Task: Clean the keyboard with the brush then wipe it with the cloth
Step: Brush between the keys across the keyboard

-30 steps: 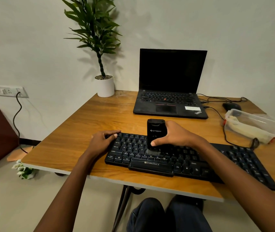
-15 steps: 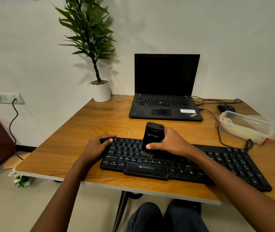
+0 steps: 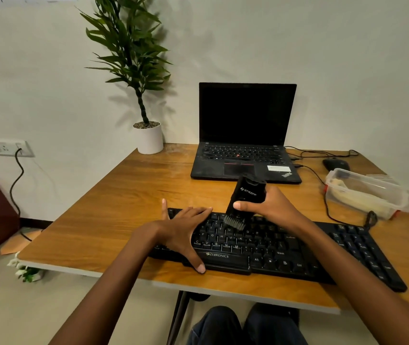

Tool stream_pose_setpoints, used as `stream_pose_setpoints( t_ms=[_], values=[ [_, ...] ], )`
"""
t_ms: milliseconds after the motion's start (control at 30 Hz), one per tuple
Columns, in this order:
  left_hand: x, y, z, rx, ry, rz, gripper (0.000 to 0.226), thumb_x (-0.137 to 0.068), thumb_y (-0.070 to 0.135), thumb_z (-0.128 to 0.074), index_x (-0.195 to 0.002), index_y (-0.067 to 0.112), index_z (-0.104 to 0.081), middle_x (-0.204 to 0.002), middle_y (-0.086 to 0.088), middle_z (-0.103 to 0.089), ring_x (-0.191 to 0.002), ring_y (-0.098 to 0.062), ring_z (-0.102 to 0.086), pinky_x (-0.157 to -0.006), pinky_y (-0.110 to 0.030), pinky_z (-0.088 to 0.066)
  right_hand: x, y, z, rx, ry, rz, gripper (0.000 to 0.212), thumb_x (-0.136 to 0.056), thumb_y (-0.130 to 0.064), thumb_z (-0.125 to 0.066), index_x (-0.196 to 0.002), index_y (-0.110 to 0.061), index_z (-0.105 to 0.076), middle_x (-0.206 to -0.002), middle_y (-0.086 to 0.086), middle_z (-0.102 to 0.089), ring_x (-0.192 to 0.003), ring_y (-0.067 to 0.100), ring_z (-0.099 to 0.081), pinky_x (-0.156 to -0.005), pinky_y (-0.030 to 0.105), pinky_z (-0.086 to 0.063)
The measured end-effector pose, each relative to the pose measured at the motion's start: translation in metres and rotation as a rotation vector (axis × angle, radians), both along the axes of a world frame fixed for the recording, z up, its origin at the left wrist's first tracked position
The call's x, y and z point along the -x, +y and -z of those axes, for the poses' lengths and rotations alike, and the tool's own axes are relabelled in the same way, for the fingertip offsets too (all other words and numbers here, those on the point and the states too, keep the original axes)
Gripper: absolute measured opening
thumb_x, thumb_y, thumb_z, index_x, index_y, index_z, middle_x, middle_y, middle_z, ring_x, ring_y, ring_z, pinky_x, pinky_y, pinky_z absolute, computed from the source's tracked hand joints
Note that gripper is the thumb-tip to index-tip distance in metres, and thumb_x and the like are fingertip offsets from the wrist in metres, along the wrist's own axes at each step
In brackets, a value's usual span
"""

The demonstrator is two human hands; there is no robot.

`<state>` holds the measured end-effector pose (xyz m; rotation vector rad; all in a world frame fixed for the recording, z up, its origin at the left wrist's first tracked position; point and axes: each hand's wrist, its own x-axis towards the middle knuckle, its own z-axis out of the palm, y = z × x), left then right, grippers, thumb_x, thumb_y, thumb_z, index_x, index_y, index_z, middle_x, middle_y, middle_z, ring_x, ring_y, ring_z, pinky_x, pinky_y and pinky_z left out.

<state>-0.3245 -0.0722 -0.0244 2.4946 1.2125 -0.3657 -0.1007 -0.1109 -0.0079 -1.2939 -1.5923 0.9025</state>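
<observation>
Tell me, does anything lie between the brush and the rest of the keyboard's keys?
Yes. The left grip rests spread over the left end of the keyboard, just left of the brush, covering those keys. To the right nothing lies on the keys; only the forearm of the right grip crosses above them.

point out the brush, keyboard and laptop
brush (image 3: pixel 247 194): head view, black body by the logo
keyboard (image 3: pixel 273 245): head view, keys near its middle
laptop (image 3: pixel 247 113): head view, dark screen
</observation>
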Motion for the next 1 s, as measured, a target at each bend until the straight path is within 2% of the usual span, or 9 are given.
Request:
stream_pose_setpoints(
  t_ms=[167,333,467,567,633,767,833,933,1000],
  values=[
    [0.0,0.001,-0.001,-0.044,0.008,0.005,0.128,-0.065,0.059,-0.075,-0.147,0.031,0.02,-0.159,0.004,0.009,-0.145,-0.02,0.015,-0.092,-0.065,0.034,-0.005,0.001,0.002,0.007,0.019,0.032,0.041,-0.07,-0.015,-0.078,-0.092,-0.033,-0.048,-0.092,-0.011,-0.06,-0.082,-0.001,-0.058,-0.062,0.01,-0.048],
    [-0.005,0.006,-0.004,-0.014,0.048,0.007,0.131,-0.064,0.06,-0.076,-0.146,0.034,0.022,-0.158,0.005,0.013,-0.145,-0.02,0.017,-0.094,-0.066,0.032,-0.003,0.0,0.002,-0.038,-0.022,-0.015,0.053,-0.065,-0.013,-0.081,-0.104,-0.028,-0.049,-0.101,-0.011,-0.059,-0.091,-0.003,-0.057,-0.068,0.007,-0.048],
    [-0.005,0.008,-0.003,0.002,0.055,0.004,0.128,-0.064,0.06,-0.075,-0.147,0.032,0.019,-0.158,0.007,0.01,-0.145,-0.018,0.016,-0.095,-0.067,0.031,0.002,-0.002,0.005,-0.026,-0.239,-0.12,0.057,-0.067,-0.017,-0.081,-0.109,-0.03,-0.045,-0.1,-0.021,-0.052,-0.092,-0.005,-0.052,-0.069,0.004,-0.044],
    [-0.007,0.008,-0.004,-0.02,0.074,0.007,0.13,-0.062,0.061,-0.075,-0.146,0.034,0.02,-0.159,0.004,0.006,-0.146,-0.02,0.013,-0.093,-0.065,0.033,0.005,0.001,0.009,-0.075,-0.352,-0.085,0.064,-0.068,-0.023,-0.081,-0.121,-0.02,-0.046,-0.101,-0.018,-0.051,-0.097,0.003,-0.051,-0.074,0.007,-0.042],
    [-0.009,0.009,-0.005,-0.04,0.091,0.013,0.131,-0.061,0.063,-0.075,-0.146,0.035,0.021,-0.159,0.003,0.003,-0.146,-0.021,0.01,-0.093,-0.065,0.033,0.007,0.002,0.008,-0.133,-0.379,-0.061,0.06,-0.068,-0.025,-0.081,-0.117,-0.022,-0.047,-0.099,-0.017,-0.053,-0.095,0.006,-0.054,-0.074,0.009,-0.043],
    [-0.01,0.012,-0.003,-0.053,0.099,0.019,0.132,-0.061,0.064,-0.075,-0.146,0.034,0.021,-0.158,0.003,0.003,-0.146,-0.022,0.01,-0.092,-0.062,0.033,0.009,-0.004,0.007,-0.125,-0.315,-0.081,0.056,-0.067,-0.023,-0.081,-0.109,-0.03,-0.045,-0.097,-0.022,-0.053,-0.092,-0.005,-0.053,-0.077,0.011,-0.044],
    [-0.009,0.012,-0.003,-0.044,0.097,0.017,0.132,-0.061,0.063,-0.076,-0.147,0.034,0.02,-0.158,0.004,0.003,-0.146,-0.021,0.01,-0.092,-0.06,0.033,0.008,-0.007,0.013,-0.105,-0.326,-0.085,0.056,-0.068,-0.023,-0.081,-0.11,-0.028,-0.044,-0.099,-0.02,-0.053,-0.093,0.0,-0.053,-0.077,0.01,-0.044],
    [-0.01,0.011,-0.002,-0.047,0.093,0.021,0.133,-0.06,0.063,-0.076,-0.146,0.035,0.02,-0.158,0.004,0.002,-0.145,-0.021,0.01,-0.09,-0.058,0.034,0.009,-0.006,0.013,-0.153,-0.359,-0.021,0.057,-0.069,-0.024,-0.08,-0.116,-0.02,-0.047,-0.104,-0.009,-0.058,-0.097,0.01,-0.056,-0.081,0.023,-0.05],
    [-0.01,0.011,-0.003,-0.047,0.106,0.022,0.133,-0.06,0.063,-0.076,-0.146,0.035,0.02,-0.158,0.003,0.002,-0.145,-0.021,0.011,-0.093,-0.061,0.033,0.012,-0.007,0.011,-0.221,-0.384,0.036,0.058,-0.07,-0.025,-0.08,-0.118,-0.017,-0.049,-0.099,-0.011,-0.057,-0.09,0.008,-0.057,-0.078,0.026,-0.051]
  ],
)
